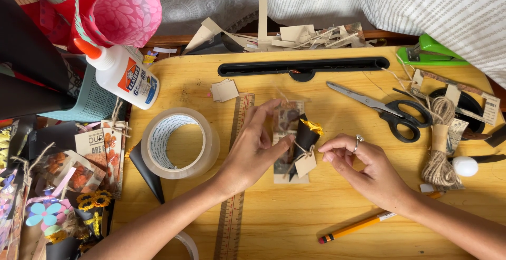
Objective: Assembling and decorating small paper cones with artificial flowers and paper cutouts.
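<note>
Two bare hands meet at the middle of the yellow wooden worktop [295, 223] over a small black paper cone [304, 137] tied with twine and carrying a tan tag [305, 164]. Left hand [253, 149] comes in from the lower left, palm down, fingers together and extended, their tips pressing the cone and the patterned paper strip [287, 125] beneath it. Right hand [369, 167] enters from the lower right, wrist low, thumb and forefinger pinched together just beside the tag; whether they grip the twine cannot be told. A ring sits on one finger. Cone lies tilted on the strip, yellow filling showing at its open top. Clear room lies below the hands, bounded by a pencil [353, 228] at lower right and a ruler [235, 186] passing under the left wrist. A tape roll [179, 143] stands near the left; scissors [392, 111] and a twine spool [440, 149] crowd the right edge. A glue bottle [124, 73] lies well apart at upper left.
</note>
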